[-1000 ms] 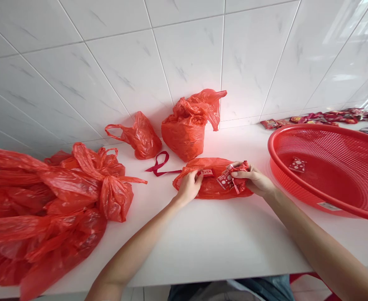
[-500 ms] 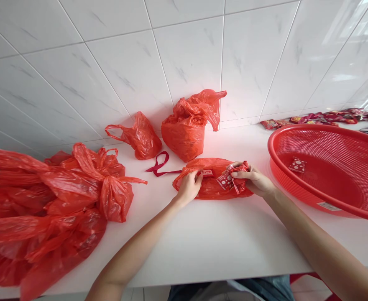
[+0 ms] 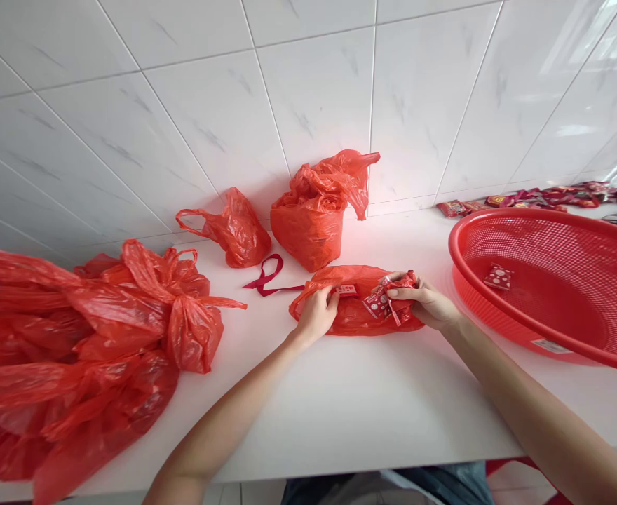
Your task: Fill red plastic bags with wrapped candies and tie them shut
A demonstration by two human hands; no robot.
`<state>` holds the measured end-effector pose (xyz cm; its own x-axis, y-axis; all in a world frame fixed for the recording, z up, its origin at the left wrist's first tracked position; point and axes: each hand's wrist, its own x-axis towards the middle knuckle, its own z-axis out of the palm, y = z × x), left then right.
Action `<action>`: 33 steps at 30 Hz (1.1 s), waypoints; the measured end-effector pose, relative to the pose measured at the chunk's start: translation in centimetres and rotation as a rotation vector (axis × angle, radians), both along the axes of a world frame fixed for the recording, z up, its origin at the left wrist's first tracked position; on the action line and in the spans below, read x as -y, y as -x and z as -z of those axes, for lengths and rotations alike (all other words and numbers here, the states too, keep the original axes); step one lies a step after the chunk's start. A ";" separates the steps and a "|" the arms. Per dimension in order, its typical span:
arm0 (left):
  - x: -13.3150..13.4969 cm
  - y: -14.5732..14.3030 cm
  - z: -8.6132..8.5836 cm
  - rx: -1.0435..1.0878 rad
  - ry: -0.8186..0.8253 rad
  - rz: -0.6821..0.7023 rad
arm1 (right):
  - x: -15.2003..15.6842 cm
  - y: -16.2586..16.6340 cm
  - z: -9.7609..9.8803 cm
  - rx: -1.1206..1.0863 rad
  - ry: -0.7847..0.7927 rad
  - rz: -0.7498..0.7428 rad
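My left hand [image 3: 317, 311] is closed at the left side of a red plastic bag [image 3: 358, 322] lying on the table, its fingers curled over the bag's rim. Beside its fingertips, inside the bag, is a small red packet with white marks [image 3: 346, 290]. Over the bag's right end, my right hand [image 3: 430, 303] is closed around several small red snack packets [image 3: 402, 293]. One of them, with white dots [image 3: 378, 303], sticks out to the left. The lower part of the left hand's grip is hidden by its own fingers.
A large red plastic basket [image 3: 529, 344] stands at the right, with one dotted packet [image 3: 499, 276] in it. Full red bags [image 3: 308, 224] lean near the tiled wall. More red bags [image 3: 130, 337] heap at left. A dark red ribbon [image 3: 266, 277] and wrapped snacks [image 3: 545, 196] lie behind.
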<state>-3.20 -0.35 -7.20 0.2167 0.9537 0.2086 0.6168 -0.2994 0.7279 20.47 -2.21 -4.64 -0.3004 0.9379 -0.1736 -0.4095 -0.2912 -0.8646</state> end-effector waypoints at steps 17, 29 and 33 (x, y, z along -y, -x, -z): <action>3.1 -2.0 -2.6 0.406 0.240 0.289 | 0.4 0.8 0.0 -0.011 -0.023 -0.020; 4.5 -2.4 -4.3 0.458 0.157 0.211 | 1.4 1.2 -1.3 -0.026 -0.147 -0.027; 5.0 -2.7 -4.6 0.491 0.113 0.176 | 1.9 1.8 -1.4 -0.017 -0.187 -0.037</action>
<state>-0.49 -5.33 -2.57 0.2781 0.9342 0.2235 0.1426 -0.2703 0.9522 18.71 -4.10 -3.23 -0.3370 0.9415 0.0084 -0.4166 -0.1411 -0.8981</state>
